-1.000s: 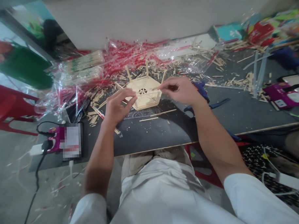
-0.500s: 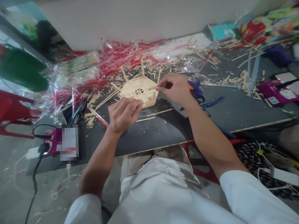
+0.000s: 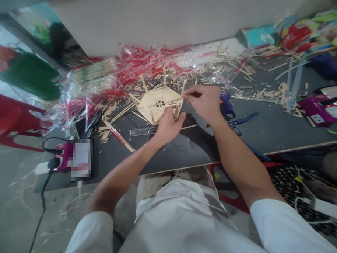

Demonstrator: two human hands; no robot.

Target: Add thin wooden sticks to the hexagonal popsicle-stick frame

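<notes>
A pale hexagonal frame of thin wooden sticks (image 3: pixel 148 101), with upright posts at its corners and a spoked round opening in its floor, sits on the dark table. My left hand (image 3: pixel 170 126) is closed on its front right edge, the thumb on the near side and fingertips reaching over the rim. Just right of the frame, my right hand (image 3: pixel 204 100) pinches at a corner post's level; a thin wooden stick (image 3: pixel 167 103) appears to run left from its fingertips. What lies exactly between those fingertips is small and partly hidden. A clear ruler (image 3: pixel 142 132) lies before the frame.
Right of my right hand lie a blue glue gun (image 3: pixel 226 104) and blue-handled pliers (image 3: pixel 244 120). Stick offcuts (image 3: pixel 266 91) and red plastic wrappers (image 3: pixel 144 57) cover the back. A purple power strip (image 3: pixel 63 156) and a phone-like device (image 3: pixel 81 159) sit at the left edge.
My left hand has moved right and forward from in front of the frame onto its front right edge. My right hand stays pinched beside the frame. The view has shifted slightly.
</notes>
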